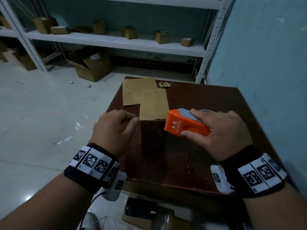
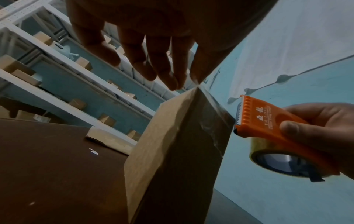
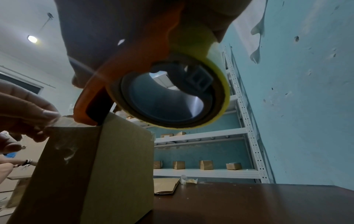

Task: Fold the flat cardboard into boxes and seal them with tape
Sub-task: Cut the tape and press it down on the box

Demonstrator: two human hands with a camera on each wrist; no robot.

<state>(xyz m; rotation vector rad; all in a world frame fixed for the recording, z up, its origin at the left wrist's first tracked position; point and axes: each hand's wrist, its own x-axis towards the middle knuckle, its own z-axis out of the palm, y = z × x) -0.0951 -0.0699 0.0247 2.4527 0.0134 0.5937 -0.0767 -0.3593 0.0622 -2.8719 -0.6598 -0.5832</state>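
A person stands a folded box (image 1: 153, 113) upright on a dark table (image 1: 216, 105), its top flaps closed, and readies a strip of clear tape for the seam. The right hand (image 1: 221, 133) wraps its fingers and thumb around an orange dispenser (image 1: 186, 124), toothed blade held against the box's top near corner. The left hand (image 1: 114, 128) has thumb and fingertips drawn together at the opposite top edge; the right wrist view shows them pinching the free tape end (image 3: 65, 121), stretched between that hand and the blade. Flat cardboard (image 1: 137, 90) lies behind the box, a crumpled tape scrap (image 1: 163, 84) beyond it. Wrinkled tape already shows on the box's near face. The risks from here look plain: the strip is taut in the air and could twist and stick to itself, or land off the seam and leave the flaps loose; the tall box has no hand steadying it and a sideways pull could tip it; the blade sits close to the left fingers
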